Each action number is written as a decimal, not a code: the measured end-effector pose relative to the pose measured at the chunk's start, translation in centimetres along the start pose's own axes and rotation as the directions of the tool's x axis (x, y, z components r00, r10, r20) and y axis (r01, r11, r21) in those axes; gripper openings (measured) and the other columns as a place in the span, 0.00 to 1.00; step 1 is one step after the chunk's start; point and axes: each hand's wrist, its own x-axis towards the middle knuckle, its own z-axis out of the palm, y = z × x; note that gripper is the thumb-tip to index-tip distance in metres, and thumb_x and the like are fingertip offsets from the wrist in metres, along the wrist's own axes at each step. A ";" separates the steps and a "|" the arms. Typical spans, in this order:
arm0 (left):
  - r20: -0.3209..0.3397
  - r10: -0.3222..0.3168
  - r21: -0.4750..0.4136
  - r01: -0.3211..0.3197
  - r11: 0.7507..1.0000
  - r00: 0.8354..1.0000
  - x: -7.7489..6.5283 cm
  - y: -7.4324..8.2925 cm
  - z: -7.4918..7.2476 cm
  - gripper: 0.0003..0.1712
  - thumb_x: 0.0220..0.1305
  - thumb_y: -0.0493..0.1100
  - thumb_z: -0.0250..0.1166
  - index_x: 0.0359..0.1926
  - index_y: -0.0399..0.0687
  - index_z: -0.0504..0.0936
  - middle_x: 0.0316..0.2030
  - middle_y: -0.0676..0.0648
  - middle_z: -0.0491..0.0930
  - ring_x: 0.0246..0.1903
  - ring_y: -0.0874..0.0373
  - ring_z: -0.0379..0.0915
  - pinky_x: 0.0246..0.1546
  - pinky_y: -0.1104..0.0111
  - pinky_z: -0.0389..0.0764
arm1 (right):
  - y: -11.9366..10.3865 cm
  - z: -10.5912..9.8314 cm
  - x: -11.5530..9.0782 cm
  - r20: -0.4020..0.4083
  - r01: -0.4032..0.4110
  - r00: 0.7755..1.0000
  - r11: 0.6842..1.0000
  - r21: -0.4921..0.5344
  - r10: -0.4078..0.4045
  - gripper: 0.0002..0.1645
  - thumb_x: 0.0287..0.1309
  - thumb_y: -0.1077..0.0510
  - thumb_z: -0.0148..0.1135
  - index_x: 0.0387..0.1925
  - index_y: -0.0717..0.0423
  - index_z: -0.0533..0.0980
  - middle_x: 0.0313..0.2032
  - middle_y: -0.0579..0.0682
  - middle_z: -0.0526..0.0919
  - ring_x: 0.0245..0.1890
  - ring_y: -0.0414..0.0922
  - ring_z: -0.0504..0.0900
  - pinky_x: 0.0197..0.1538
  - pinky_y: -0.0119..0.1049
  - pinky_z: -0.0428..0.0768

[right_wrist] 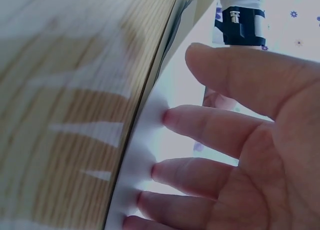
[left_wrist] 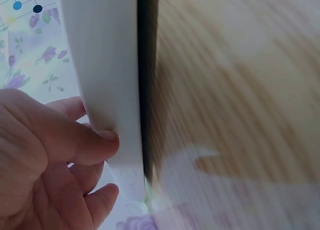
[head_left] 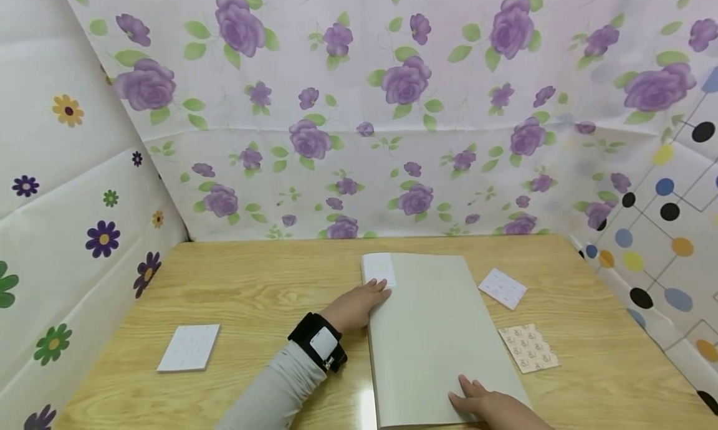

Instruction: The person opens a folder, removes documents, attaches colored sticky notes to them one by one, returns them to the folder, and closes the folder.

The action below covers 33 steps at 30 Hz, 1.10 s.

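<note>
A thick cream file folder (head_left: 432,336) lies flat on the wooden table, with a white label (head_left: 379,268) at its upper left corner. My left hand (head_left: 354,305) rests on its left side near the label, fingertips over the cover. In the left wrist view, the thumb (left_wrist: 97,142) lies against the smooth spine (left_wrist: 105,65). Near the folder's lower right corner, my right hand (head_left: 496,408) touches the cover with its fingers spread. In the right wrist view, the fingers (right_wrist: 200,127) reach out fairly straight, fingertips at the pale cover.
A white square pad (head_left: 189,348) lies on the table (head_left: 269,274) at the left. To the folder's right are a small white patterned card (head_left: 503,288) and a tan patterned piece (head_left: 529,348) with a scalloped edge. Flowered cloth (head_left: 359,106) hangs behind; patterned sheets flank both sides.
</note>
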 end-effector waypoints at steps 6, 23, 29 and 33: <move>-0.017 0.007 0.032 -0.006 0.999 1.000 0.2 0.3 0.1 0.30 0.71 0.24 0.52 0.72 0.37 0.69 0.75 0.37 0.64 0.76 0.41 0.58 0.75 0.48 0.63 | -1.2 -0.5 -0.7 -0.020 0.017 1.000 0.999 0.039 -0.016 0.45 0.52 0.28 0.68 0.67 0.43 0.76 0.74 0.65 0.63 0.72 0.71 0.65 0.66 0.64 0.72; -0.024 0.160 0.196 -0.152 0.969 0.987 -2.5 7.2 -2.0 0.36 0.67 0.28 0.59 0.76 0.46 0.66 0.76 0.45 0.64 0.76 0.53 0.60 0.77 0.56 0.63 | 1.8 -1.5 -0.4 -0.187 0.031 0.982 0.997 0.072 -0.017 0.39 0.60 0.31 0.64 0.66 0.47 0.76 0.71 0.67 0.70 0.69 0.69 0.70 0.63 0.68 0.72; 0.009 0.296 0.308 -0.284 0.908 0.955 -3.7 10.3 -1.7 0.34 0.69 0.37 0.61 0.75 0.51 0.67 0.73 0.50 0.69 0.73 0.58 0.65 0.73 0.58 0.69 | -1.1 -2.8 -2.0 -0.284 -0.078 0.956 0.997 -0.015 0.070 0.36 0.56 0.38 0.72 0.62 0.50 0.79 0.67 0.71 0.73 0.64 0.70 0.74 0.60 0.64 0.77; 0.028 0.376 0.340 -0.363 0.868 0.926 -4.2 11.7 -1.0 0.31 0.71 0.41 0.62 0.73 0.52 0.70 0.71 0.53 0.72 0.71 0.62 0.68 0.69 0.61 0.74 | -3.4 -4.1 -3.6 -0.331 -0.079 0.941 0.996 -0.029 0.065 0.33 0.56 0.48 0.75 0.60 0.59 0.79 0.63 0.77 0.73 0.60 0.74 0.76 0.56 0.66 0.79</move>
